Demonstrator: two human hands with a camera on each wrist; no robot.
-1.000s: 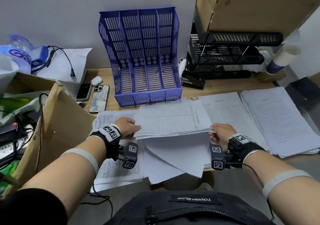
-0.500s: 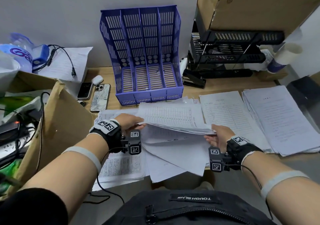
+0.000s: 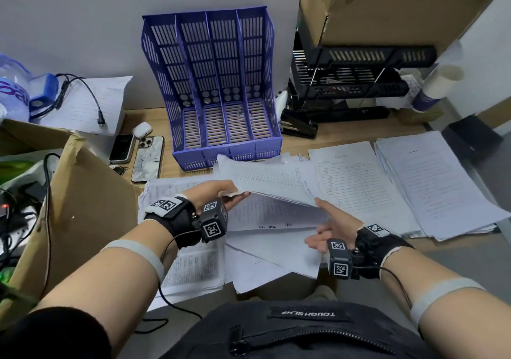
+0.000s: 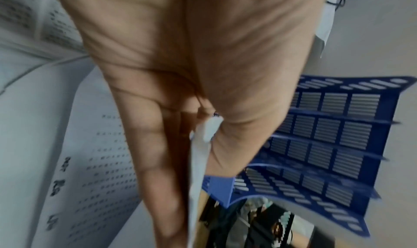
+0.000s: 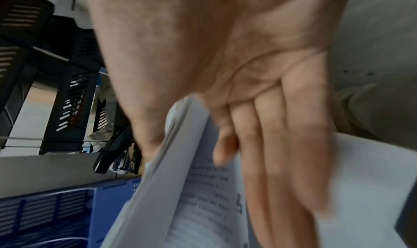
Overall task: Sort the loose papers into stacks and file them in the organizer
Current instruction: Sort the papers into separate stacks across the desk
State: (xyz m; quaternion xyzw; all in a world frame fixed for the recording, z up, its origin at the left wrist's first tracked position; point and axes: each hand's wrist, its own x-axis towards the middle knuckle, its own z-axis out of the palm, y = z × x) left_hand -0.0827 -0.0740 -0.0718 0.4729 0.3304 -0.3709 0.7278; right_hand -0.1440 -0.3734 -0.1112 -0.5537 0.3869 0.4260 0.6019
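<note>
organizer (image 3: 221, 104) stands just behind the lifted sheaf of papers (image 3: 271, 181), its four slots open toward the person and all unfilled. left hand (image 3: 213, 192) pinches the sheaf's near-left edge, thumb on top; right hand (image 3: 329, 220) supports its near-right corner with thumb above and straightish fingers beneath. the sheaf's long axis runs across the organizer's front, so it likely needs turning upright before sliding in. left hand is nearer the organizer.

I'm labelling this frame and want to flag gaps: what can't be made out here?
- Head view: the print on the lifted stack is too small to read.
- Head view: the left hand has its fingers hidden under that stack.
- Right wrist view: the right hand is motion-blurred and blocks the papers beneath.
- Left wrist view: the purple organizer is blurred.
</note>
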